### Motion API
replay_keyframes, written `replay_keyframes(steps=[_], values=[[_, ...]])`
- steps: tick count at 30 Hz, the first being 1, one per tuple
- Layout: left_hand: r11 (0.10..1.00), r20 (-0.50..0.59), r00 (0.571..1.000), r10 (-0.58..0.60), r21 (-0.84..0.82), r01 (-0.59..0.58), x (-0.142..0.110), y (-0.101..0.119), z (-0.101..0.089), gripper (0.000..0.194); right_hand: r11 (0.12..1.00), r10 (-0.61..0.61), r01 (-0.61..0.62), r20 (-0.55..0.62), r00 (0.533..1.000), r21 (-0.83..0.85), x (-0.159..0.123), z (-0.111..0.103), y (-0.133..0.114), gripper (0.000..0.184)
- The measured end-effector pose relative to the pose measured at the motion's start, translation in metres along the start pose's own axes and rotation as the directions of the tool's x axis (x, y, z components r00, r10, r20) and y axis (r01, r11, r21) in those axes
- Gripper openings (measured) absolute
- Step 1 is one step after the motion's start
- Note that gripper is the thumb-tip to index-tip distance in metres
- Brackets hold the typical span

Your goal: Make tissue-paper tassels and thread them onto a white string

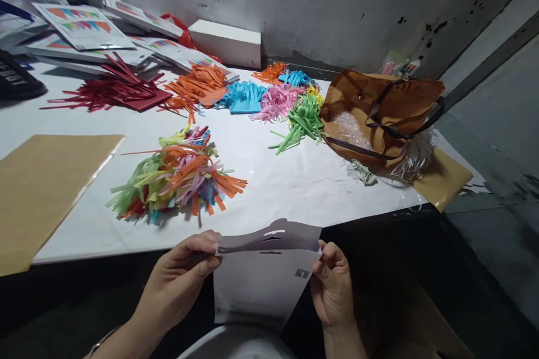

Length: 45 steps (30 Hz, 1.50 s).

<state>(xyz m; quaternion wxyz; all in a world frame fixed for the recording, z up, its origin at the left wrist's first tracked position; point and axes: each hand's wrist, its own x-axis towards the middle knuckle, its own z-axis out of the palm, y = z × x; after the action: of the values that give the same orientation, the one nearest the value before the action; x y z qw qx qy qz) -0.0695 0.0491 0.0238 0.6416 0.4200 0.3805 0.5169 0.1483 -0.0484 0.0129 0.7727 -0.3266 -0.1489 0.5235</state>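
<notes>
White packaging (256, 283) is gaping upward just before the near edge of the table (269, 179), and through the head camera I am watching it being held: the left hand (181, 275) is pinching its left top corner, the right hand (333, 286) its right one. Beyond it, slightly left, a multicoloured fringe bundle (181, 174) is lying on the table. Far right, a brown bag (345, 95) is sitting open; far left, dark red fringe (109, 90) is resting.
</notes>
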Motion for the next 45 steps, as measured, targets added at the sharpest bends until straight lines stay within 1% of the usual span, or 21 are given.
replay_keyframes(steps=[6,9,11,14,16,20,22,24,26,28,29,32,33,35,37,38,39,41,43,44,45], values=[[1.0,-0.065,0.997,-0.031,-0.004,0.031,0.0,-0.001,-0.001,0.025,0.996,-0.05,0.041,-0.119,0.992,-0.081,-0.001,-0.004,0.007,0.027],[1.0,-0.075,0.997,-0.03,0.001,0.03,0.001,-0.001,-0.002,0.026,0.986,-0.095,0.06,-0.225,0.97,-0.158,-0.002,-0.008,0.011,0.03],[1.0,-0.062,0.998,-0.025,0.011,0.025,0.0,-0.001,-0.002,0.025,0.974,-0.131,0.073,-0.268,0.955,-0.215,-0.003,-0.009,0.012,0.031],[0.999,-0.031,0.999,-0.025,0.026,0.025,0.0,0.0,-0.002,0.022,0.952,-0.17,0.089,-0.263,0.95,-0.294,-0.005,-0.008,0.014,0.029],[0.999,-0.028,1.0,-0.015,0.036,0.016,-0.002,0.0,-0.002,0.021,0.922,-0.225,0.116,-0.267,0.937,-0.369,-0.008,-0.006,0.016,0.025],[0.999,-0.036,0.999,0.019,0.036,-0.018,-0.005,-0.002,-0.001,0.02,0.834,-0.386,0.204,-0.278,0.879,-0.513,-0.014,-0.004,0.021,0.022],[0.999,-0.075,0.996,0.041,0.038,-0.038,-0.006,-0.004,0.001,0.02,0.798,-0.433,0.216,-0.285,0.855,-0.563,-0.015,-0.005,0.024,0.022],[0.997,-0.123,0.991,0.06,0.048,-0.055,-0.007,-0.006,0.002,0.021,0.778,-0.43,0.186,-0.294,0.854,-0.6,-0.015,-0.008,0.026,0.025],[0.996,-0.137,0.988,0.069,0.058,-0.062,-0.007,-0.007,0.003,0.021,0.771,-0.394,0.137,-0.296,0.87,-0.623,-0.014,-0.012,0.025,0.029],[0.995,-0.117,0.99,0.076,0.071,-0.068,-0.006,-0.008,0.004,0.019,0.754,-0.368,0.102,-0.288,0.884,-0.649,-0.013,-0.018,0.023,0.031],[0.994,-0.098,0.992,0.08,0.079,-0.072,-0.006,-0.008,0.005,0.019,0.741,-0.376,0.101,-0.285,0.882,-0.664,-0.013,-0.02,0.021,0.031],[0.99,-0.029,0.996,0.09,0.11,-0.086,-0.005,-0.006,0.009,0.019,0.7,-0.442,0.13,-0.284,0.851,-0.702,-0.013,-0.027,0.02,0.029],[0.989,0.004,0.996,0.088,0.115,-0.088,-0.005,-0.005,0.01,0.019,0.688,-0.474,0.145,-0.289,0.832,-0.711,-0.013,-0.028,0.021,0.03],[0.99,0.069,0.995,0.074,0.115,-0.082,-0.004,-0.002,0.012,0.021,0.657,-0.552,0.177,-0.308,0.775,-0.733,-0.012,-0.031,0.022,0.033],[0.993,0.113,0.993,0.034,0.105,-0.046,-0.002,0.002,0.015,0.025,0.636,-0.612,0.188,-0.341,0.714,-0.748,-0.01,-0.034,0.024,0.035],[0.995,0.124,0.992,0.004,0.098,-0.016,-0.001,0.004,0.016,0.028,0.632,-0.626,0.186,-0.353,0.695,-0.752,-0.01,-0.035,0.024,0.035],[0.996,0.13,0.991,-0.028,0.09,0.017,0.0,0.005,0.017,0.031,0.63,-0.626,0.182,-0.354,0.695,-0.755,-0.01,-0.037,0.023,0.036],[0.996,0.143,0.987,-0.072,0.067,0.063,0.001,0.009,0.02,0.035,0.626,-0.594,0.161,-0.331,0.733,-0.763,-0.012,-0.042,0.022,0.038],[0.997,0.153,0.985,-0.077,0.041,0.072,0.001,0.012,0.022,0.037,0.621,-0.553,0.114,-0.33,0.765,-0.775,-0.014,-0.046,0.021,0.04],[0.997,0.167,0.983,-0.08,0.029,0.076,0.002,0.013,0.022,0.037,0.62,-0.537,0.084,-0.345,0.77,-0.78,-0.015,-0.048,0.021,0.04],[0.996,0.187,0.978,-0.087,0.018,0.085,0.002,0.015,0.023,0.037,0.619,-0.533,0.057,-0.366,0.763,-0.783,-0.016,-0.051,0.021,0.04]])
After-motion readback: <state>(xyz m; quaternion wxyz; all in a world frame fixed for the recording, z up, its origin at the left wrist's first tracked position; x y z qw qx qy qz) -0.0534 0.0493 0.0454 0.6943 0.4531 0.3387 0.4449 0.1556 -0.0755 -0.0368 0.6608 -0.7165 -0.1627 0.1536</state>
